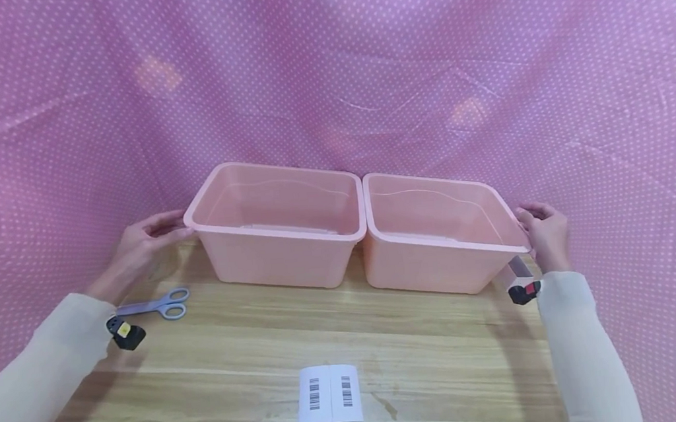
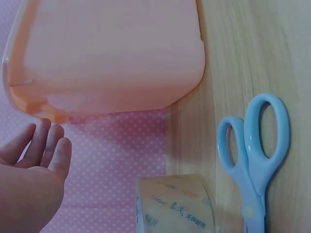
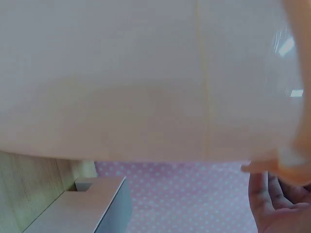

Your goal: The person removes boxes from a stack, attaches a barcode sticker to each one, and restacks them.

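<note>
Pink bins (image 1: 276, 259) stand side by side, my left hand (image 1: 138, 245) loosely spread against one; whether my right hand (image 1: 548, 235) grips the other, I can't tell.

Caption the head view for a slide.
Left grip and right grip at outer ends of two side-by-side pink bins, barcode sheet in front.

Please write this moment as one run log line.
left grip: at left bin, outer end; right grip: at right bin, outer end; bins: adjacent; scissors: on table
</note>
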A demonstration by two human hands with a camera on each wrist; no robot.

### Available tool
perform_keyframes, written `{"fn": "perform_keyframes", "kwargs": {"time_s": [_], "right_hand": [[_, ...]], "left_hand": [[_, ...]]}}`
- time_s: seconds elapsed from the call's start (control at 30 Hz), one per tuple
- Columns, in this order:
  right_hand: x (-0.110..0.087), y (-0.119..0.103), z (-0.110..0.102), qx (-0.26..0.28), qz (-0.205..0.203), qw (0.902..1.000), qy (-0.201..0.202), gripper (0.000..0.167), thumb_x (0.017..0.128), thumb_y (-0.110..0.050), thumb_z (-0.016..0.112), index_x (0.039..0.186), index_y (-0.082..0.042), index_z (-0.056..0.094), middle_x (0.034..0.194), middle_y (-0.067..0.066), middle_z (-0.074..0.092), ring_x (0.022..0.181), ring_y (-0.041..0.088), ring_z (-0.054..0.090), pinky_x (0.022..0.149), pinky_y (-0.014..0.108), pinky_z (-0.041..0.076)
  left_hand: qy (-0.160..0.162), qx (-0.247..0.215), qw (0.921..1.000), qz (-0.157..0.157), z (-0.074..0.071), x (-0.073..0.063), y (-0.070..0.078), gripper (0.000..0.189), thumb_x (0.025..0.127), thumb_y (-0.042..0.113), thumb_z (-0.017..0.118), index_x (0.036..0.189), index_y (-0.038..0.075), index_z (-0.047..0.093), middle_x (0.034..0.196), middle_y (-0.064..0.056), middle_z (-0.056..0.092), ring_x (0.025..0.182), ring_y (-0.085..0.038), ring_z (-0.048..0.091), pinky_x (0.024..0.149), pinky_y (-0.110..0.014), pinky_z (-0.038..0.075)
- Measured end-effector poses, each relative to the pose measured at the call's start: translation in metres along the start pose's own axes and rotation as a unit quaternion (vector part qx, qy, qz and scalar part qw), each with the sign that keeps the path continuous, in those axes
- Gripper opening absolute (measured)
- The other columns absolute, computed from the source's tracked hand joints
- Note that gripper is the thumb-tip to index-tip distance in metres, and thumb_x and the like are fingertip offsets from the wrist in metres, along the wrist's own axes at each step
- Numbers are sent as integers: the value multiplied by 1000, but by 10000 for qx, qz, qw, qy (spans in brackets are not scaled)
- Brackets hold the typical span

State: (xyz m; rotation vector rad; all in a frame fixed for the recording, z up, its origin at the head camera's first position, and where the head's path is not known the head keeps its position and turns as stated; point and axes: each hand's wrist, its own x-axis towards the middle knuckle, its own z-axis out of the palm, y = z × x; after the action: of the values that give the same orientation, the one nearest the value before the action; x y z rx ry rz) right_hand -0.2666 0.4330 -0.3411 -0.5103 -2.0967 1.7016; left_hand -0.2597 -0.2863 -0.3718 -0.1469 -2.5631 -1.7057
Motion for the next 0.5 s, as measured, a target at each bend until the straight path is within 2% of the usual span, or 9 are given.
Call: {"fn": "perform_keyframes", "kwargs": {"time_s": [0.13, 0.23, 0.3, 0.4, 0.5], "right_hand": [[-9, -5, 4, -898, -340, 9950, 284, 35, 96, -27, 71, 129, -16, 67, 89, -29, 64, 86, -8, 60, 76, 3, 48], [-17, -11, 8, -1028, -534, 9926, 356, 37, 96, -29, 71, 131, -17, 67, 92, -32, 63, 89, -10, 59, 79, 3, 47], [-24, -16, 12, -795, -653, 9939, 393, 35, 95, -24, 72, 129, -17, 68, 94, -29, 66, 90, -9, 61, 80, 3, 48], [-35, -23, 20, -156, -853, 9956, 362, 33, 93, -16, 74, 125, -13, 69, 96, -22, 71, 90, -6, 65, 79, 4, 50], [-47, -29, 29, 484, -1138, 9920, 261, 33, 90, -5, 75, 122, -5, 69, 97, -14, 74, 90, -1, 67, 79, 5, 52]], "left_hand": [[34, 39, 10000, -43, 0, -6, 0, 68, 96, 38, 70, 150, 7, 45, 105, 33, 64, 102, 14, 58, 89, -2, 42], [119, 87, 9999, -54, 1, -12, 2, 67, 95, 39, 70, 149, 6, 47, 105, 34, 63, 102, 15, 57, 88, -1, 42], [202, 87, 9997, -49, 2, -15, 3, 66, 95, 38, 71, 148, 6, 48, 106, 35, 63, 102, 16, 57, 88, -1, 42], [332, 41, 9994, -50, 4, -21, 6, 65, 94, 37, 72, 146, 5, 50, 106, 35, 63, 102, 16, 57, 87, 0, 43], [445, -53, 9990, 4, 6, -27, 9, 61, 94, 33, 74, 144, 4, 52, 106, 34, 63, 101, 13, 58, 86, 0, 44]]}}
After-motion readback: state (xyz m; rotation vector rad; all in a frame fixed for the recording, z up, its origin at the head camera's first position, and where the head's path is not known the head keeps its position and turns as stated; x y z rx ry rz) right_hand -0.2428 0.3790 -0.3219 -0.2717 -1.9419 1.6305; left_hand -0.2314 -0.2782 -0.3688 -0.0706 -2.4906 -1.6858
